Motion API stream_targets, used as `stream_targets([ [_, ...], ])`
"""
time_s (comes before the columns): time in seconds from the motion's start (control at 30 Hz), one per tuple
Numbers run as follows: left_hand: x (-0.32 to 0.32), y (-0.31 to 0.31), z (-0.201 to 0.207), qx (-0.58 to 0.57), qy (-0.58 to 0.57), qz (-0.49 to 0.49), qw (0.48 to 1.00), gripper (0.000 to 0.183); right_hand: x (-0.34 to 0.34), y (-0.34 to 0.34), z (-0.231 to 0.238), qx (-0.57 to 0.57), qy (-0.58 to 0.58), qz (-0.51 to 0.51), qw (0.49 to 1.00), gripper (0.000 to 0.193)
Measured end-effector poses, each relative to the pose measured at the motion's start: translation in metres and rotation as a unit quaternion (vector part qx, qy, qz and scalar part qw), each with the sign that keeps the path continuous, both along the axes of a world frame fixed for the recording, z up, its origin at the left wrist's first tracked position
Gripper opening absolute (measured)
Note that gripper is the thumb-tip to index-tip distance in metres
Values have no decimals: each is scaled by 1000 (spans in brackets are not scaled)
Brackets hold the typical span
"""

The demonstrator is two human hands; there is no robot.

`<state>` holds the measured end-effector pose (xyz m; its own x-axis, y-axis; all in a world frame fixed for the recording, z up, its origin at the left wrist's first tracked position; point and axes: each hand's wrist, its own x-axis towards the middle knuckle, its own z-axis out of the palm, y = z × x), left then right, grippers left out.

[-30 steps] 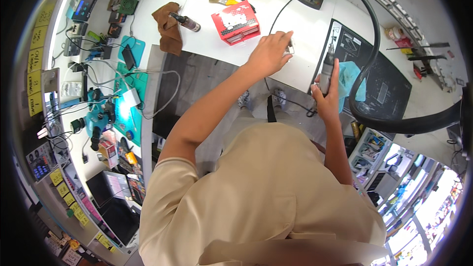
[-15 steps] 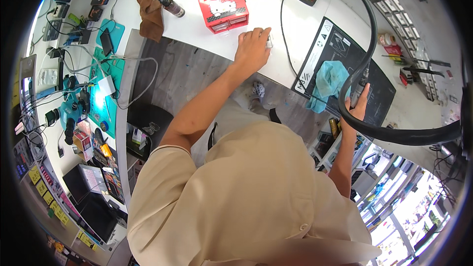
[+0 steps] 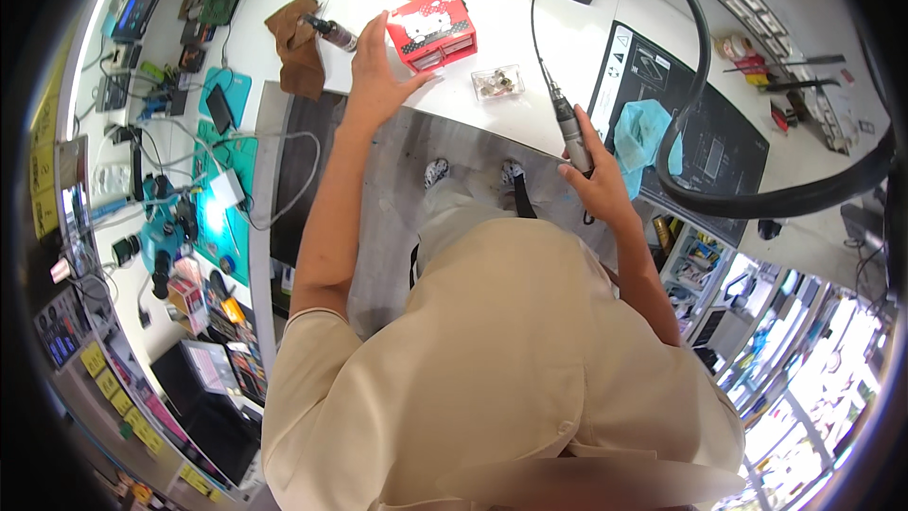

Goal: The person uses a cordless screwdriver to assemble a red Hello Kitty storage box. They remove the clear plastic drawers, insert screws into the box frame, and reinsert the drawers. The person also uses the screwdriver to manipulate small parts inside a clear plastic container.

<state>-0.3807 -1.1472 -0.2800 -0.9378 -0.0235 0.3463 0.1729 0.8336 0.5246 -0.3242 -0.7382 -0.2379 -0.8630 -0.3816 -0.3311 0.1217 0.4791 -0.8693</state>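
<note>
The left hand (image 3: 378, 76) is spread wide beside the red-and-black rectangular box (image 3: 433, 28) at its 2 o'clock; I cannot tell whether they touch. The right hand (image 3: 600, 175) grips the grey-and-black cylindrical handpiece (image 3: 572, 131). At the handpiece's 10 o'clock, 1 clear plastic case (image 3: 479, 83) holds small pieces (image 3: 499, 83) on the white table (image 3: 567, 38).

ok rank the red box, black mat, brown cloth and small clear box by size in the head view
1. black mat
2. red box and brown cloth: too close to rank
3. small clear box
</note>
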Motion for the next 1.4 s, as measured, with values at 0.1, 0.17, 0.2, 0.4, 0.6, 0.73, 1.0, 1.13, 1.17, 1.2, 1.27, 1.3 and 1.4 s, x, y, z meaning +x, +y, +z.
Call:
stream_targets([
  [0.1,-22,-30,-13,14,-68,-53,996,141,12,-27,6,-77,-58,-50,994,99],
  [0.17,-36,-38,-27,46,-110,-90,989,145,16,-51,5,-120,-63,-82,987,102],
  [0.2,-40,-40,-34,91,-115,-93,985,147,18,-65,4,-138,-40,-79,986,102],
  [0.4,-58,-44,-84,335,-141,-118,924,159,24,-161,-7,-153,-41,-125,979,102],
  [0.6,-67,-50,-99,375,-131,-168,902,130,39,-205,-4,-124,-43,-183,974,104],
  [0.73,-59,-54,-68,434,-154,-130,878,115,44,-215,6,-75,24,-179,981,101],
  [1.0,-11,-64,36,575,-206,-84,788,106,30,-246,42,-22,186,-50,981,93],
  [1.13,10,-55,79,587,-188,-75,784,104,33,-253,64,-29,226,-38,973,91],
  [1.17,14,-52,86,595,-182,-73,780,103,34,-253,69,-31,242,-39,969,91],
  [1.2,18,-48,93,598,-174,-65,780,102,35,-251,73,-37,244,-39,968,91],
  [1.27,26,-41,105,605,-159,-52,779,99,37,-247,80,-49,257,-41,964,91],
  [1.3,29,-38,110,602,-158,-52,781,99,38,-244,83,-55,256,-37,964,91],
  [1.4,36,-29,120,603,-157,-57,780,96,42,-233,91,-67,235,-36,969,90],
])
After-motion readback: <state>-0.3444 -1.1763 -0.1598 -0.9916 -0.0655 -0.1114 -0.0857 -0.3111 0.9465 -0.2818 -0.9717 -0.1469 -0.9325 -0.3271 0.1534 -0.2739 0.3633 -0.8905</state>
